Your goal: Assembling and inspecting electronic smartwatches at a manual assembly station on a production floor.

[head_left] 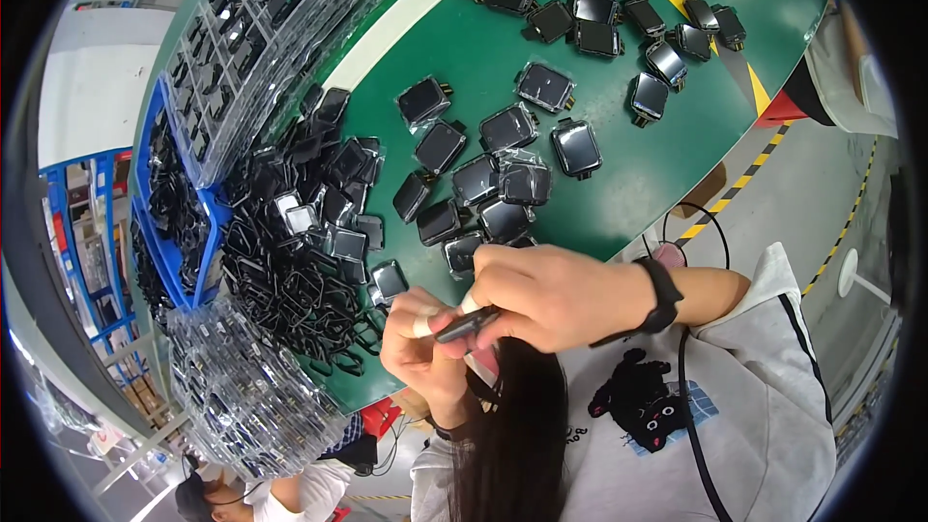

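Both my hands meet just off the near edge of the green table (619, 164). My left hand (418, 343) and my right hand (546, 295) together grip one small dark square screen module (466, 325), held edge-on between the fingertips. White finger cots cover some fingertips. A black band sits on my right wrist. Right beyond my hands lie several more black square modules (483, 184) wrapped in clear film.
A heap of black square frames (300, 271) fills the table's left side. Clear plastic trays are stacked at the upper left (261, 29) and lower left (242, 396), beside a blue bin (184, 232). More modules lie at the far edge (619, 19). Another person sits below at the lower left (280, 493).
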Tool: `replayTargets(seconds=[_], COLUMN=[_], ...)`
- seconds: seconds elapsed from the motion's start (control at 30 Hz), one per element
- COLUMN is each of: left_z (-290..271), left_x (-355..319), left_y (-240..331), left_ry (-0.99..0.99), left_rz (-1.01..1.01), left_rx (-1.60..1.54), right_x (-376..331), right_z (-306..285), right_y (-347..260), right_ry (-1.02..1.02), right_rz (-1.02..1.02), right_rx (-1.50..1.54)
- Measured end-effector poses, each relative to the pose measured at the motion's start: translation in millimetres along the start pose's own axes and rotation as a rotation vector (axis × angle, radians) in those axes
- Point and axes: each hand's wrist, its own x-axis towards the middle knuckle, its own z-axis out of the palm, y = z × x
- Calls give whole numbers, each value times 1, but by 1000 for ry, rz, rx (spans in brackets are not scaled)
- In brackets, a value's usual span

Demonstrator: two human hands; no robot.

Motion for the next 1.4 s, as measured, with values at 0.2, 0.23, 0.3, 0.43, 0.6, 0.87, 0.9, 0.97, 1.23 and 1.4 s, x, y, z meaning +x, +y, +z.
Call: replayTargets(seconds=[0.2,0.23,0.3,0.43,0.6,0.87,0.9,0.97,1.23,1.4], left_z=[-15,-12,-8,-14,-27,-67,-76,-89,-99,-75], left_x=[-20,-17,-11,-8,-7,-42,-46,-49,-53,-41], left_y=[8,4,0,2,7,8,13,27,18,11], left_ry=[148,100,91,182,-114,124,225,402,565,294], left_rz=[-458,-398,-269,-98,-525,-343,-350,-326,-140,-142], left_rx=[229,448,689,725,-519,-650,-553,-387,-377,-570], right_x=[11,4,-9,3,46,102,109,118,129,119], right_z=[-89,-102,-110,-95,-36,53,63,77,80,74], right_y=[-7,-4,5,10,-20,-24,-16,-2,-13,-32], right_ry=[359,376,314,342,127,-466,-439,-618,-746,-610], right_rz=[259,297,437,441,74,-162,-108,-118,-29,-48], right_rx=[-969,-1082,-1179,-1029,-730,-199,-302,-454,-408,-385])
